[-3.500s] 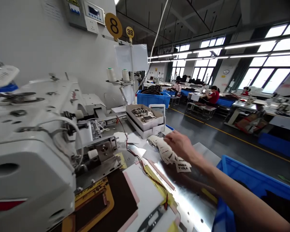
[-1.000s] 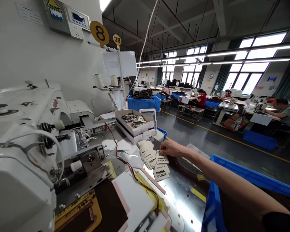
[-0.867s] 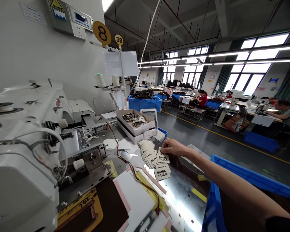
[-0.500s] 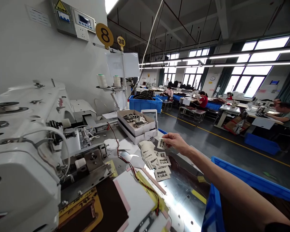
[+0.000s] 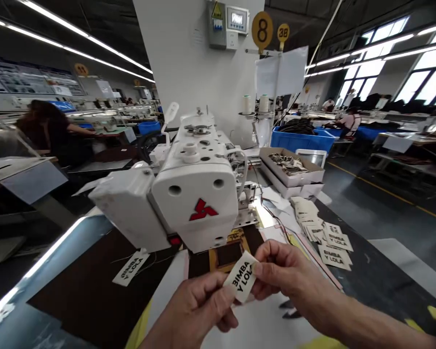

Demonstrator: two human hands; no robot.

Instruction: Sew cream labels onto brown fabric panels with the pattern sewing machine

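Observation:
A cream label [image 5: 241,277] printed "BIMBA Y LOLA" is pinched between my two hands in front of the sewing machine. My left hand [image 5: 199,308] grips its lower left corner between thumb and fingers. At the opposite edge, my right hand [image 5: 285,269] pinches it the same way, the thumb covering the end of the print. Just past the hands lies a yellow frame [image 5: 212,258] on dark brown material, partly under the machine head. Another label [image 5: 131,268] rests on a dark brown panel [image 5: 90,291] at the left, with loose threads beside it.
The white sewing machine [image 5: 196,194] stands straight ahead. To the right, a pile of labels [image 5: 314,228] spreads on the table before a cardboard box [image 5: 288,179] of dark-and-light pieces. Behind that is a blue bin [image 5: 305,140]. A person [image 5: 53,128] works at the far left.
My view has swung left to face the machine. My right hand has brought a label over from the pile, and my left hand has come into view holding it too.

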